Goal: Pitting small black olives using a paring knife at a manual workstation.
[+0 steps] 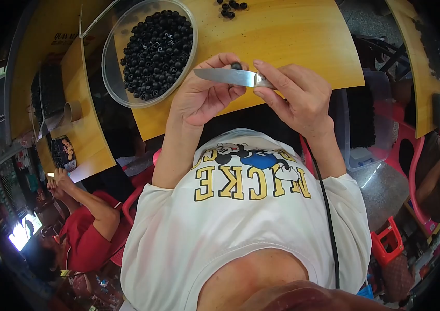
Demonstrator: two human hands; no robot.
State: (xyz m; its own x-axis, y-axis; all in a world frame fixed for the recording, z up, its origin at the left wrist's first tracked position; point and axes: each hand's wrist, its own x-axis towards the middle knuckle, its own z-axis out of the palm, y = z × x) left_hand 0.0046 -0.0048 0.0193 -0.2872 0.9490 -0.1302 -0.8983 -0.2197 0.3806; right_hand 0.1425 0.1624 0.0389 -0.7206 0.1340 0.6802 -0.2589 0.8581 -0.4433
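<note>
My left hand (199, 101) is closed above the near edge of the yellow table (292, 36), pinching a small round black piece (236, 66) between its fingertips. In my right hand (303, 96) is a knife (225, 76) with a short metal handle, gripped between thumb and fingers. Its shiny blade points left across the fingers of my left hand, close to the black piece; whether the edge touches it I cannot tell. Left of my hands, a clear round tub (105, 67) holds a heap of small black ring-like pieces (158, 57).
Several loose black pieces (228, 10) lie at the table's far side. A clear plastic bin (352, 158) stands below right, near a red stool (387, 242). At the left, a person in red (88, 233) works beside another table (93, 145). A black cable (329, 217) crosses my shirt.
</note>
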